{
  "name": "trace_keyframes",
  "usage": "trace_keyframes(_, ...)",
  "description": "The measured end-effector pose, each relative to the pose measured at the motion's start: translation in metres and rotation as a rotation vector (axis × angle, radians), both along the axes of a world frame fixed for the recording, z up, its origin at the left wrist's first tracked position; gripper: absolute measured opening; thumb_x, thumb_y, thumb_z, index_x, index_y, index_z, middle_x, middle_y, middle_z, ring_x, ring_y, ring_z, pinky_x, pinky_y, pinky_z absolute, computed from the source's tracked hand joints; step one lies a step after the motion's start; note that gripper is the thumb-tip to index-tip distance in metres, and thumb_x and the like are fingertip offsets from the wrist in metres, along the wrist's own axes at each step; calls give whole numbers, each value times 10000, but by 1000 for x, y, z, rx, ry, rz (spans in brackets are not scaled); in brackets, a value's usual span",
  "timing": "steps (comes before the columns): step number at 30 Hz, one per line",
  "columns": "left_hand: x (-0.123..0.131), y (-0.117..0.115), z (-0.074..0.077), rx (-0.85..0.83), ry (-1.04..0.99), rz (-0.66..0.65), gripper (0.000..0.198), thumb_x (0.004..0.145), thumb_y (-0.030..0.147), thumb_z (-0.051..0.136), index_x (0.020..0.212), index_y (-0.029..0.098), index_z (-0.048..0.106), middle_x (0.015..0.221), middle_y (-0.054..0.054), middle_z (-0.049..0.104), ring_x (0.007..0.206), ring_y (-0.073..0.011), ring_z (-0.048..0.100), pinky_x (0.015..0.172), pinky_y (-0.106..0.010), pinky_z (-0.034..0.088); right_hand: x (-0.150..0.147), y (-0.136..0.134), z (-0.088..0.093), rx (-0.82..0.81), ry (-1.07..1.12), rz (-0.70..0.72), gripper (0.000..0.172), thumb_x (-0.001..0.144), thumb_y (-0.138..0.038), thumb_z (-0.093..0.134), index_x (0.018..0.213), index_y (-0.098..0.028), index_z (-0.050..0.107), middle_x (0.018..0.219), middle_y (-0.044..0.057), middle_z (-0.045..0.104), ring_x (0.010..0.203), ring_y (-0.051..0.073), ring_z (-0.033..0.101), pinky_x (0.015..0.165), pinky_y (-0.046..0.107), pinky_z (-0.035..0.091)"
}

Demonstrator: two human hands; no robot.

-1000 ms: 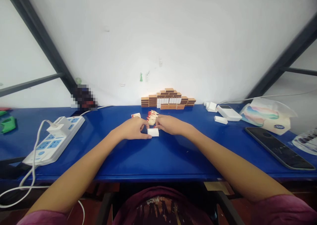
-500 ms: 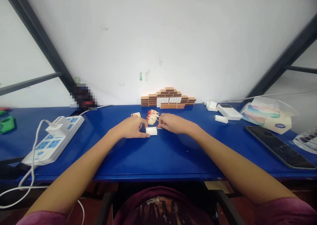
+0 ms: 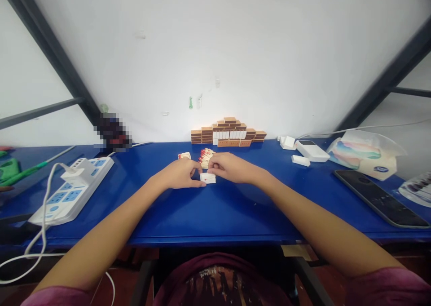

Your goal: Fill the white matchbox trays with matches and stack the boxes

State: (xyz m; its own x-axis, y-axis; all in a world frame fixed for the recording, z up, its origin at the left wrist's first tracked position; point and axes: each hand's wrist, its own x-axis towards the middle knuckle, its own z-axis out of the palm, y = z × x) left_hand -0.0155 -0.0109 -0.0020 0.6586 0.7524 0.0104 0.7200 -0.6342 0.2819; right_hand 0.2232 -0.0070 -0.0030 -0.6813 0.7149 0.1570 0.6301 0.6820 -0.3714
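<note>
A small white matchbox tray (image 3: pixel 210 179) lies flat on the blue table. My left hand (image 3: pixel 183 173) grips its left end between thumb and index finger. A match (image 3: pixel 205 179) with a red head shows inside the tray. Over the tray's far edge is my right hand (image 3: pixel 229 166), its fingers curled and pressed together; what sits between the fingertips is hidden. Just behind, a pile of red-headed matches (image 3: pixel 206 157) is partly covered by my right hand. Beyond my left hand stands another tray holding matches (image 3: pixel 184 155).
Stacked matchboxes (image 3: pixel 230 135) form a stepped wall at the back. A white power strip (image 3: pixel 74 193) with cables lies left, near a green tool (image 3: pixel 27 173) and part of another person's hand (image 3: pixel 6 188). To the right are white boxes (image 3: pixel 313 151), a tissue pack (image 3: pixel 363 155) and a phone (image 3: pixel 380 198).
My right hand has moved left, from beside the tray to over it. The tray was bare inside; now a match shows in it. A green tool and another person's hand have appeared at far left.
</note>
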Motion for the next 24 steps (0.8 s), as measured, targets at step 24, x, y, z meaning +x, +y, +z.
trace_keyframes(24, 1, 0, 0, 13, -15, -4, 427, 838, 610, 728, 919, 191, 722, 683, -1, 636, 614, -158, 554, 581, -293, 318, 22, 13, 3, -36, -236, -184, 172, 1052, -267, 571, 998, -143, 678, 1062, 134, 720, 890, 217, 641, 744, 279, 415)
